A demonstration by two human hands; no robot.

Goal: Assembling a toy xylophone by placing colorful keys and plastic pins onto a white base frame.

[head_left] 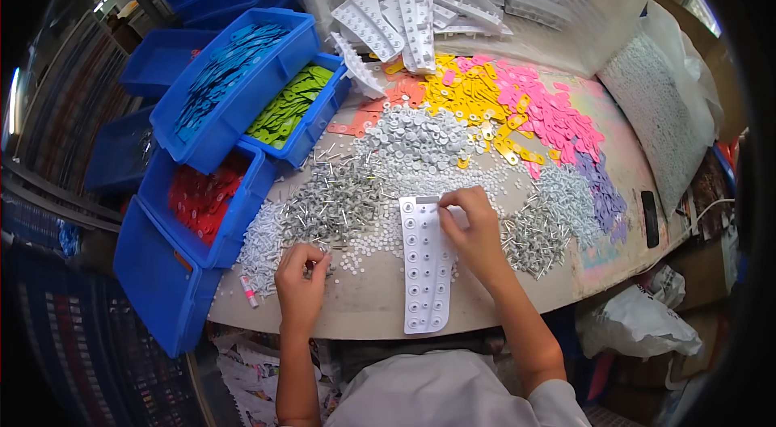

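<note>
A long white plastic tray [427, 273] with rows of round sockets lies on the table in front of me. At its far right corner is my right hand [475, 235], thumb and forefinger closed together; whatever they pinch is too small to make out. My left hand [301, 286] is at the near edge of a heap of small metal pins [335, 205], its fingertips drawn together. I cannot tell what is between them. Small white plastic pieces [263, 237] lie beside that hand. Beyond the tray is a mound of whitish round caps [420, 136].
Blue bins with blue strips [226, 75], green strips [291, 104] and red pieces [206, 201] stand at the left. Yellow [461, 92], pink [550, 108] and purple pieces [598, 193] are heaped far right. More metal pins [533, 237] lie right. White trays [416, 27] are stacked at the back.
</note>
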